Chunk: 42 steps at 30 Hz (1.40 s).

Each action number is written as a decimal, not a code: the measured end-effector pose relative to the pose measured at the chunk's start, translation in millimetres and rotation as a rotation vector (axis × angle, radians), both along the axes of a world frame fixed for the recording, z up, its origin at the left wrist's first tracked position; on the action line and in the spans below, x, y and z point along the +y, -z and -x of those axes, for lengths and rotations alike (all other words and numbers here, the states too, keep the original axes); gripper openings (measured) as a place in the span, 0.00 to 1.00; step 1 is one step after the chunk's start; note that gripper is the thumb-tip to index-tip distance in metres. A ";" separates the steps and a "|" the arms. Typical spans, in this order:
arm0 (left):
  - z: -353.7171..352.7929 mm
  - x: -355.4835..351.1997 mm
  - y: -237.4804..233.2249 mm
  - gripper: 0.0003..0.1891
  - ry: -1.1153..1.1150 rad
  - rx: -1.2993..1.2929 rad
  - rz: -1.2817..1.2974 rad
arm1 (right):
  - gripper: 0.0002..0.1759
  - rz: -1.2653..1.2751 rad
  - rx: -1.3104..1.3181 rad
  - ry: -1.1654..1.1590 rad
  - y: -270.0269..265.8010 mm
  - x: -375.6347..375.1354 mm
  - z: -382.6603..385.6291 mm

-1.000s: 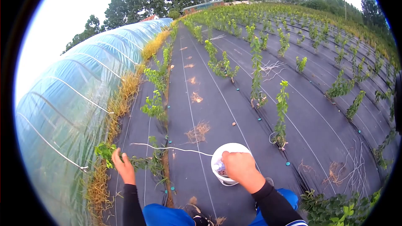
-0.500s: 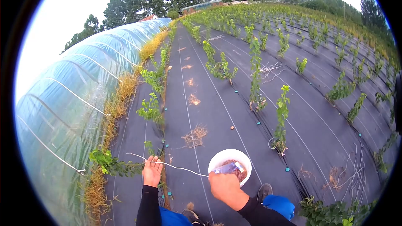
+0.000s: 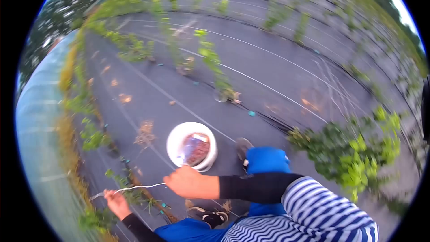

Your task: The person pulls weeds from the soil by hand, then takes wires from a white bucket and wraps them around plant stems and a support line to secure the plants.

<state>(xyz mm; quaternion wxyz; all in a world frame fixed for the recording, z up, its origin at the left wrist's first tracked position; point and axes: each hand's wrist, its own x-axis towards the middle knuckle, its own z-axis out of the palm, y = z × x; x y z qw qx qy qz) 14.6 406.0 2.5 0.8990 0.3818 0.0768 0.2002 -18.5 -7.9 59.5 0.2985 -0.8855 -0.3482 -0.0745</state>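
A thin white cord (image 3: 142, 187) runs between my two hands, low in the head view. My left hand (image 3: 117, 204), palm up, has its fingers closed on the cord near its loose end. The other end goes into the fist of my right hand (image 3: 188, 182). Just beyond that fist stands a white bucket (image 3: 171, 140) with reddish-brown granules (image 3: 199, 152) in it. A clear, purplish plastic item (image 3: 190, 145) lies over the granules; blur hides what it is and whether my right hand touches it.
Dark ground fabric (image 3: 134, 78) covers the ground. Rows of leafy plants (image 3: 209, 58) and a black drip hose (image 3: 268, 121) cross it. A large bush (image 3: 354, 152) grows at right, beside loose white cords (image 3: 333, 85). A plastic-covered tunnel (image 3: 42, 121) borders the left.
The view has swung to the right and down, so the bucket and hands appear further left. The bush and my striped sleeve now show. The cord still spans both hands.
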 end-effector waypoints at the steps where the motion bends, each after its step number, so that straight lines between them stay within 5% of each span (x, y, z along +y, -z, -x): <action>1: -2.0 17.1 6.7 0.13 -0.023 -0.044 -0.014 | 0.08 0.039 0.019 0.027 0.1 -3.5 -1.3; 4: -1.1 9.0 -9.2 0.21 -0.098 -0.114 -0.042 | 0.10 0.013 0.023 0.084 -9.8 -14.7 -4.5; 7: 13.0 -89.8 -71.0 0.24 -0.041 -0.059 -0.134 | 0.11 -0.085 -0.008 0.179 -26.9 -33.7 -3.6; 12: 5.4 -110.3 -56.3 0.24 0.182 0.071 -0.262 | 0.11 -0.373 -0.025 0.568 -38.7 -109.5 10.5; 14: 2.7 -119.2 -53.8 0.23 0.215 0.124 -0.325 | 0.07 -0.493 -0.229 0.716 -40.9 -154.8 19.5; 17: 7.2 -135.5 -61.4 0.24 0.246 0.170 -0.410 | 0.14 -0.677 -0.080 1.041 -17.5 -240.0 49.6; 19: 11.2 -145.4 -65.8 0.23 0.286 0.178 -0.452 | 0.27 0.023 -0.210 1.641 12.1 -282.3 65.8; 20: 12.2 -150.8 -66.1 0.24 0.282 0.210 -0.563 | 0.30 0.071 -0.216 1.713 17.1 -288.0 78.2; 33: 2.2 -155.2 -13.9 0.11 0.296 0.440 -1.179 | 0.17 -0.280 0.067 1.134 56.8 -257.1 57.4; 38: -15.8 -111.5 53.7 0.09 0.336 0.558 -1.314 | 0.18 -0.712 0.876 1.120 101.8 -262.9 16.9; 42: -29.9 -71.7 121.4 0.07 0.221 0.610 -1.830 | 0.17 -0.869 1.155 1.095 171.1 -279.3 -32.1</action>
